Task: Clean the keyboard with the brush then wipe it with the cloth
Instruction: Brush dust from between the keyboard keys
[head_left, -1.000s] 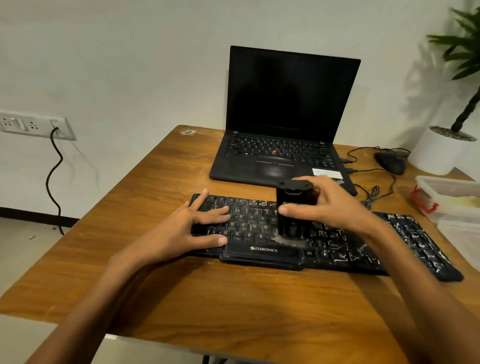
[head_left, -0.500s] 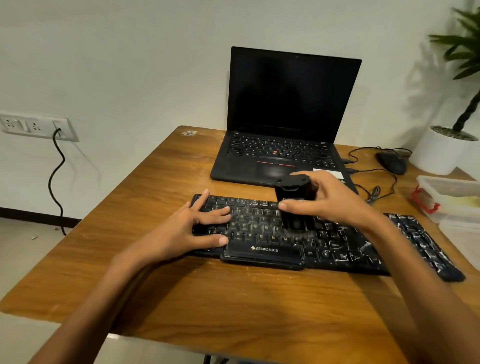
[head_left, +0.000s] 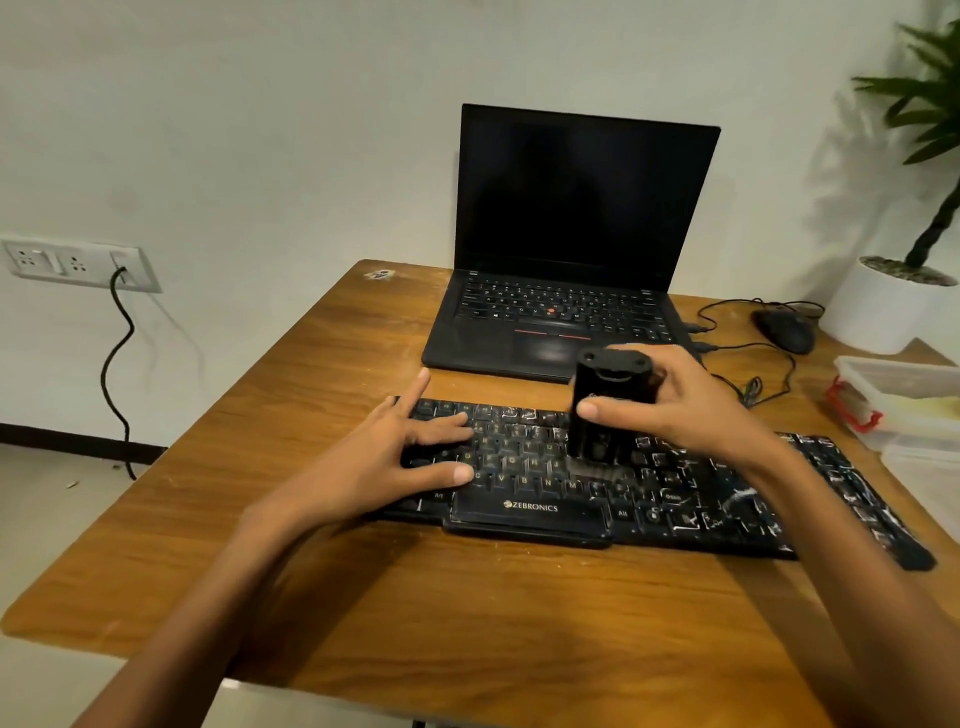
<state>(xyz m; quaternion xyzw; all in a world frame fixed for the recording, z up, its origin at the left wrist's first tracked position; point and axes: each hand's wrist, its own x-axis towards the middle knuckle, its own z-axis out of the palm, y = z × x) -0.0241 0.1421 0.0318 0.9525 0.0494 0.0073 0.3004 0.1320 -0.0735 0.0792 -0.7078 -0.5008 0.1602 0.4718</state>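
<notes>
A black Zebronics keyboard lies across the wooden table, its right half streaked with white marks. My left hand rests flat on the keyboard's left end, fingers spread and straight. My right hand grips a black block-shaped brush, held upright over the middle keys with its bristles down on them. I see no cloth in this view.
An open black laptop stands just behind the keyboard. A black mouse with loose cables lies at the back right, beside a white plant pot. Clear plastic boxes sit at the right edge. A wall socket is on the left.
The brush in my right hand went away from me towards the laptop, then came back towards me over the middle keys. My left hand has stayed in place.
</notes>
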